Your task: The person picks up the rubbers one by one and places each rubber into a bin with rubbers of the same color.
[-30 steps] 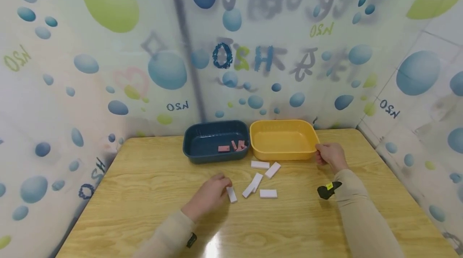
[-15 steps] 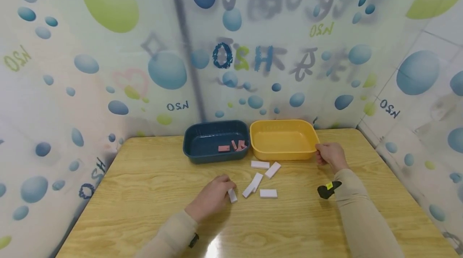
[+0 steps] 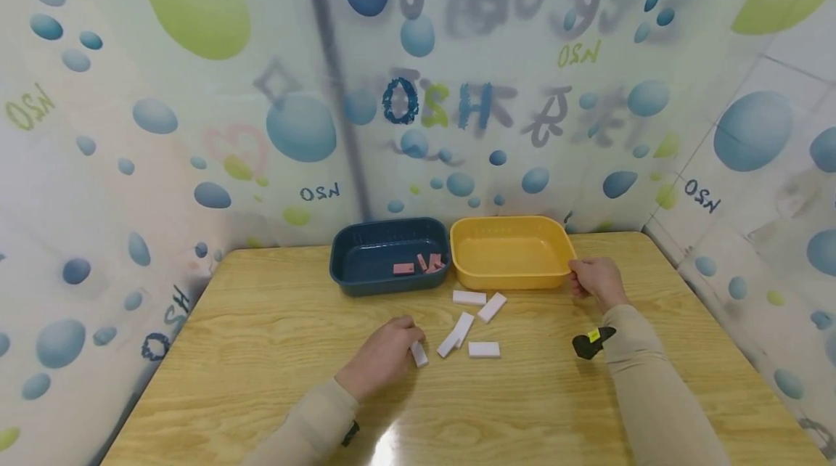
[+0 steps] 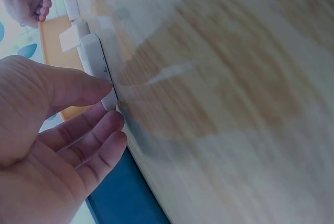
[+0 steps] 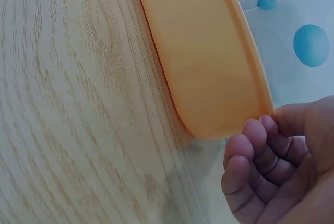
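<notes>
On the table, my left hand [image 3: 382, 353] pinches the end of a small white block [image 3: 419, 355] between thumb and fingers. In the left wrist view, the thumb [image 4: 86, 85] covers part of that block [image 4: 109, 101]. Several more white blocks [image 3: 484, 350] lie to its right, and two of them overlap. My right hand [image 3: 597, 281] grips the near right rim of a yellow basket [image 3: 511, 282]. Seen from the right wrist, curled fingers [image 5: 240, 148] and the thumb meet at the corner of the basket [image 5: 209, 78].
A dark blue basket [image 3: 366, 286] stands left of the yellow one, with several pink blocks [image 3: 403, 268] inside on its right side. Both baskets sit at the back of the wooden table [image 3: 274, 321], against a patterned curtain [image 3: 281, 183].
My left hand has shifted slightly right and down onto the white block, covering more of it. The right hand keeps its place on the yellow basket.
</notes>
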`<state>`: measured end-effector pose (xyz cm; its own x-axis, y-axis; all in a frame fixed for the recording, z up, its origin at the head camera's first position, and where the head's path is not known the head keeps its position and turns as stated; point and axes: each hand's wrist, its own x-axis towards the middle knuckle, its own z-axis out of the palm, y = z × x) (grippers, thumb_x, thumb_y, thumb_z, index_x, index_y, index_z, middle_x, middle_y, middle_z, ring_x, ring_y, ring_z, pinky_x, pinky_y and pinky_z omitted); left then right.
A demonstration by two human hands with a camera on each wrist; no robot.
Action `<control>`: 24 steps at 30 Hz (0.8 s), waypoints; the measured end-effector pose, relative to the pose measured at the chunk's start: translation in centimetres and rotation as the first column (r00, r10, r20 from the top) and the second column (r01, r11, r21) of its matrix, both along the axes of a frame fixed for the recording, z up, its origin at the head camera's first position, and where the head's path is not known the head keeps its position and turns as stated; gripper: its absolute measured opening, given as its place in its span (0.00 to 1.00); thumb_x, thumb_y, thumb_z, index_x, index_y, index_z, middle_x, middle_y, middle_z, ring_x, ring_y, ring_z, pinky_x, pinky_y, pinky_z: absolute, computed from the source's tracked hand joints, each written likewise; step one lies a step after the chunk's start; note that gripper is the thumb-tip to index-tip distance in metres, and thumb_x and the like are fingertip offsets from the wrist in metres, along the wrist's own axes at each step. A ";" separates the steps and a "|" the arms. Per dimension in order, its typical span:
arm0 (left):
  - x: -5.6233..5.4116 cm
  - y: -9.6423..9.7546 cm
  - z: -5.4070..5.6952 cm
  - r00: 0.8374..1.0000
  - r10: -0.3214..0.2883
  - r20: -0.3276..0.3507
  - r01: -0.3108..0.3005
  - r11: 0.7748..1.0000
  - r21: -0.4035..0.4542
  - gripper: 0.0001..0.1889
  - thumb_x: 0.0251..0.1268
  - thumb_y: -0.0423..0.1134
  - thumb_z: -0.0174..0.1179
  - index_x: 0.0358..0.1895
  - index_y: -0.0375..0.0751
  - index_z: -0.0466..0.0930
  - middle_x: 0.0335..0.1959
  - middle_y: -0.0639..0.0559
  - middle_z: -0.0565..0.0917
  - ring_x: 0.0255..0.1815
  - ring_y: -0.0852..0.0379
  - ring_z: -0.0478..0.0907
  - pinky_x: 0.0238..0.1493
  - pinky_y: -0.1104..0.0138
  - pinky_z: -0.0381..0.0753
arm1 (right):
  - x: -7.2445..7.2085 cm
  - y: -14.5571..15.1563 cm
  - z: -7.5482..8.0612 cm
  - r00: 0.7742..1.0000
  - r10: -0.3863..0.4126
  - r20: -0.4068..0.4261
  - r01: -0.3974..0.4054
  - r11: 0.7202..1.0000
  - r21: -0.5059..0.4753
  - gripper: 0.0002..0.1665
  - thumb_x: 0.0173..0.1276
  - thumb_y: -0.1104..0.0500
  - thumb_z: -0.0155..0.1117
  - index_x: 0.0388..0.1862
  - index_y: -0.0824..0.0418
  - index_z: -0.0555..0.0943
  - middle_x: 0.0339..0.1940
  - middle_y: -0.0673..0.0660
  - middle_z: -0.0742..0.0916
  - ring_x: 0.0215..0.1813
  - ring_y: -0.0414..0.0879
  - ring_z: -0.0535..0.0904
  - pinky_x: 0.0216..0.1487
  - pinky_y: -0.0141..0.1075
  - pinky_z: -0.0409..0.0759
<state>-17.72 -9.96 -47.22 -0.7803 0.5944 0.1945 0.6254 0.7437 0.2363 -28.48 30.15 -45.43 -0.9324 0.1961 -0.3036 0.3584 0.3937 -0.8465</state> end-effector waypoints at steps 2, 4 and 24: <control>-0.1 0.0 0.0 1.000 0.003 -0.005 -0.003 1.000 -0.004 0.13 0.55 0.20 0.68 0.42 0.38 0.88 0.37 0.50 0.82 0.40 0.56 0.81 0.44 0.66 0.85 | 0.0 0.1 0.0 1.000 0.006 -0.003 -0.006 1.000 0.003 0.20 0.81 0.57 0.49 0.49 0.75 0.78 0.22 0.50 0.81 0.24 0.38 0.77 0.28 0.30 0.82; -0.1 -0.1 -0.1 1.000 0.005 -0.011 -0.005 1.000 -0.003 0.13 0.54 0.20 0.68 0.42 0.38 0.88 0.37 0.50 0.82 0.40 0.55 0.81 0.44 0.65 0.85 | 0.0 0.1 0.0 1.000 0.014 -0.006 -0.014 1.000 0.006 0.20 0.81 0.57 0.49 0.48 0.75 0.78 0.22 0.50 0.81 0.24 0.38 0.76 0.28 0.30 0.82; -0.3 -0.2 0.5 0.995 0.093 0.023 -0.094 0.993 0.067 0.07 0.60 0.25 0.71 0.38 0.37 0.85 0.32 0.51 0.78 0.32 0.57 0.76 0.35 0.65 0.82 | 0.2 -0.1 0.5 1.000 0.009 0.008 -0.009 1.000 -0.009 0.20 0.82 0.57 0.48 0.49 0.75 0.77 0.23 0.51 0.80 0.26 0.40 0.75 0.30 0.32 0.80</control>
